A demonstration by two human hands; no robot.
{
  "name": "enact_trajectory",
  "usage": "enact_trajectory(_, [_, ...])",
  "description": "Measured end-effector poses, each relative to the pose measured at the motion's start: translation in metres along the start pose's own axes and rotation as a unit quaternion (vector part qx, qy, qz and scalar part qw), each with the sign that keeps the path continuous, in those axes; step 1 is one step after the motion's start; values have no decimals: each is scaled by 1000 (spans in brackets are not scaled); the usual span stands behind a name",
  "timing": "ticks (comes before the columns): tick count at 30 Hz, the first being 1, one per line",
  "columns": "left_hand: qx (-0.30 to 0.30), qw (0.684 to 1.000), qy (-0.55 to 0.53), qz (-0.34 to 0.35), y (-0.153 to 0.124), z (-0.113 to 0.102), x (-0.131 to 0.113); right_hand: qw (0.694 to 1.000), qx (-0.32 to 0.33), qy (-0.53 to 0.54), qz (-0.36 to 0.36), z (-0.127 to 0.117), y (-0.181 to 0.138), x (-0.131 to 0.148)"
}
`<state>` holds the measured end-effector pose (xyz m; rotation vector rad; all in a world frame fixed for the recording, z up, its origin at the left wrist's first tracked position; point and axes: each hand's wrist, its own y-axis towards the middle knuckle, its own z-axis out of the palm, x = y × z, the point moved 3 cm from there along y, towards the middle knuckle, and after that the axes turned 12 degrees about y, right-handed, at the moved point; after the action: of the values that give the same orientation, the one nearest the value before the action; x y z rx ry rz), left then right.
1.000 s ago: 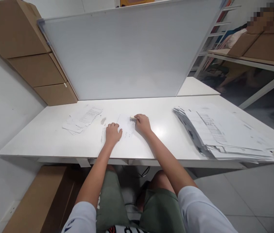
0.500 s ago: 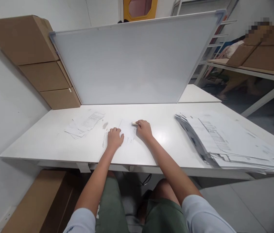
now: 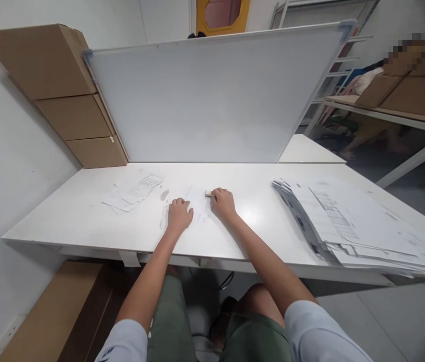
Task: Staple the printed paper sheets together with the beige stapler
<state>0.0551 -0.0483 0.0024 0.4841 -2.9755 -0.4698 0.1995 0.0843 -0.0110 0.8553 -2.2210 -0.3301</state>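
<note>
While our left hand (image 3: pixel 179 215) lies knuckles-up on the sheet (image 3: pixel 199 210) at the near middle of the white table (image 3: pixel 77 221), pressing it flat and grasping nothing, our right hand (image 3: pixel 223 203) pinches a small pale block (image 3: pixel 208 194) against the sheet's far right corner. A loose pile of printed slips (image 3: pixel 133 191) lies to the left, a large fanned stack of papers (image 3: pixel 348 221) lies to the right, and a whiteboard (image 3: pixel 212 95) leans behind.

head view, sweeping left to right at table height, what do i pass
cardboard boxes → small pile of papers → left hand → small block → right hand → big stack of papers
</note>
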Motion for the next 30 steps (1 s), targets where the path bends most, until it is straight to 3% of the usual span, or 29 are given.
enact_trajectory(8, [18, 1000, 0, 19, -1, 8, 0, 1000, -15, 10, -11, -2, -4, 3])
enact_trajectory(16, [30, 999, 6, 10, -11, -3, -4, 999, -21, 45, -22, -3, -9, -3])
enact_trajectory(19, [49, 999, 10, -1, -31, -10, -5, 999, -17, 47, -17, -6, -6, -4])
enact_trajectory(23, [66, 998, 11, -10, -82, -24, -4, 997, -19, 68, -44, -19, -9, 9])
enact_trajectory(26, [60, 998, 5, -22, -120, -37, -1, 986, 54, 136, -73, -20, -44, 36])
enact_trajectory(30, [42, 998, -28, -35, -146, -48, 8, 943, 223, 159, -191, -9, -137, 84])
